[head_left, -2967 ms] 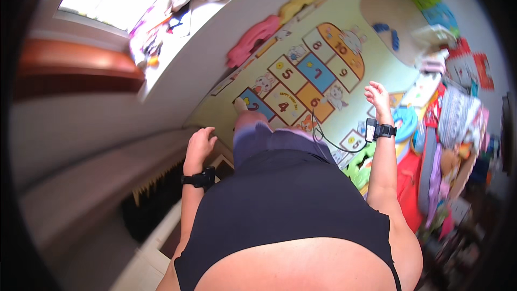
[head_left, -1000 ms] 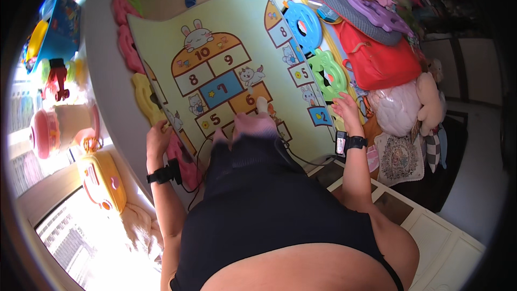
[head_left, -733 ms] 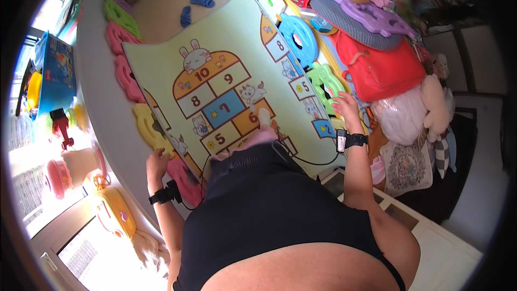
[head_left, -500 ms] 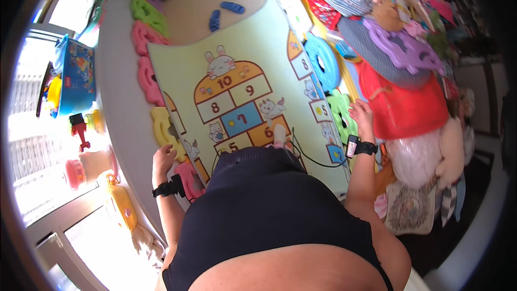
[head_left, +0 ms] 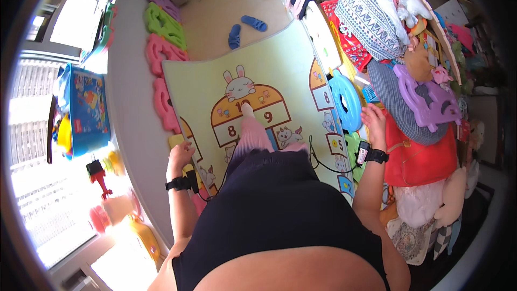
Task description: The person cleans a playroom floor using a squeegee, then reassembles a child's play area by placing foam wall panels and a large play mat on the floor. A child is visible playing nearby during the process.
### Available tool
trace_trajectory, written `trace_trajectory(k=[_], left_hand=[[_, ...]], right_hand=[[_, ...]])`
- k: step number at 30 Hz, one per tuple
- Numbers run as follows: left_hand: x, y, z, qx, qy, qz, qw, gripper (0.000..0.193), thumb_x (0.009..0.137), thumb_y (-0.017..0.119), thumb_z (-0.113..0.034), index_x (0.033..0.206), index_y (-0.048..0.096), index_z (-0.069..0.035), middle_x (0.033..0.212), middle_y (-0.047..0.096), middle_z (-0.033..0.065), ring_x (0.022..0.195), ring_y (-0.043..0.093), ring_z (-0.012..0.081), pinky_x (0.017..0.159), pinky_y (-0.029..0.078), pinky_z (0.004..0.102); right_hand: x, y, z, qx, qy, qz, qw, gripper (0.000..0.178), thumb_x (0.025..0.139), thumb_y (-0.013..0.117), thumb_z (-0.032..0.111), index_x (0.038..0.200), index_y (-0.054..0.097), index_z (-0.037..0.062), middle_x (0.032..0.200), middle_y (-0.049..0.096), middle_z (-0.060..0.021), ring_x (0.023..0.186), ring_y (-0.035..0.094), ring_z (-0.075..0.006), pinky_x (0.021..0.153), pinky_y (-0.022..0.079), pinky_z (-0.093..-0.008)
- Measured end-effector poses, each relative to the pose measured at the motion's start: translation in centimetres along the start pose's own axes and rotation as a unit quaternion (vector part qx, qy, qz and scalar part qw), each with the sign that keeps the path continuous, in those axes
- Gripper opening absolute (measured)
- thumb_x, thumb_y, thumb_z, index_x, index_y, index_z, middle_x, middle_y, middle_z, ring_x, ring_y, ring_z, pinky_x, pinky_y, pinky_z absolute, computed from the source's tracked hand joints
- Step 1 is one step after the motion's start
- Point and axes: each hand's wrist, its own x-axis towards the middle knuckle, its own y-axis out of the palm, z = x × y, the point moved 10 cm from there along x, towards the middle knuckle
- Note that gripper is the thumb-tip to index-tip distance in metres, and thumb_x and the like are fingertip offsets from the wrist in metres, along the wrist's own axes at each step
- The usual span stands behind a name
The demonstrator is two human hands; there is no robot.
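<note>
Both hands hang in the air at my sides, above a pale green play mat (head_left: 210, 78) printed with a hopscotch pattern and cartoon animals. My left hand (head_left: 182, 155) is loosely curled with its fingers apart and nothing in it. It is nearest to the yellow and pink plastic fence panels along the left wall. My right hand (head_left: 374, 120) is open and bare, fingers spread, beside a red bag (head_left: 423, 156) and a blue plastic ring panel (head_left: 346, 101). Each wrist wears a black strap with a small device. My foot (head_left: 247, 110) in pink ribbed legwear steps forward on the mat.
Pink panels (head_left: 165, 105) and a green panel (head_left: 164, 26) line the left wall. Blue slippers (head_left: 234, 36) lie beyond the mat. Cushions, clothes and a purple panel (head_left: 428, 97) are heaped at right. A blue toy box (head_left: 89, 110) stands by the window. A black cable (head_left: 328, 167) loops near my right arm.
I have moved forward over the mat, and one foot now shows ahead on the hopscotch print. The slippers and side panels sit lower in view. Both hands remain empty.
</note>
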Motion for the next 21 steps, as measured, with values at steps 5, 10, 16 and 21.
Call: trace_trajectory(k=[5, 10, 16, 21], left_hand=[[12.2, -5.2, -2.9, -0.095, 0.079, -0.01, 0.992, 0.042, 0.08, 0.069, -0.026, 0.118, 0.066, -0.008, 0.105, 0.069, 0.0186, 0.091, 0.069, 0.0307, 0.08, 0.054, 0.0386], [20.1, -17.5, -10.1, -0.15, 0.184, -0.122, 0.964, 0.037, 0.084, 0.068, -0.018, 0.118, 0.064, -0.004, 0.094, 0.071, 0.0146, 0.085, 0.069, 0.0225, 0.077, 0.054, 0.033], [25.2, -27.1, -21.6, -0.136, 0.335, -0.142, 0.921, 0.031, 0.085, 0.066, -0.012, 0.114, 0.065, -0.002, 0.094, 0.07, 0.015, 0.083, 0.069, 0.0228, 0.078, 0.053, 0.032], [33.0, -28.3, -29.0, -0.074, 0.389, -0.091, 0.914, 0.03, 0.082, 0.068, -0.011, 0.111, 0.066, -0.005, 0.099, 0.069, 0.0156, 0.086, 0.068, 0.0264, 0.079, 0.054, 0.0348]], right_hand=[[0.1, 5.6, 2.2, 0.017, 0.018, -0.036, 0.999, 0.033, 0.093, 0.062, 0.016, 0.122, 0.055, 0.004, 0.108, 0.067, -0.0122, 0.088, 0.066, -0.0219, 0.077, 0.054, -0.032], [1.1, 11.4, 7.0, 0.018, 0.018, -0.085, 0.996, 0.031, 0.093, 0.061, 0.016, 0.121, 0.056, 0.0047, 0.106, 0.067, -0.0115, 0.088, 0.066, -0.0212, 0.078, 0.054, -0.0319], [4.4, 16.5, 9.0, 0.02, 0.02, -0.117, 0.993, 0.034, 0.091, 0.062, 0.018, 0.122, 0.055, 0.0048, 0.107, 0.067, -0.0105, 0.09, 0.066, -0.0205, 0.079, 0.054, -0.0314], [9.2, 19.0, 8.1, 0.035, 0.049, -0.14, 0.988, 0.039, 0.092, 0.062, 0.022, 0.125, 0.053, 0.0046, 0.109, 0.067, -0.011, 0.093, 0.066, -0.021, 0.081, 0.053, -0.0321]])
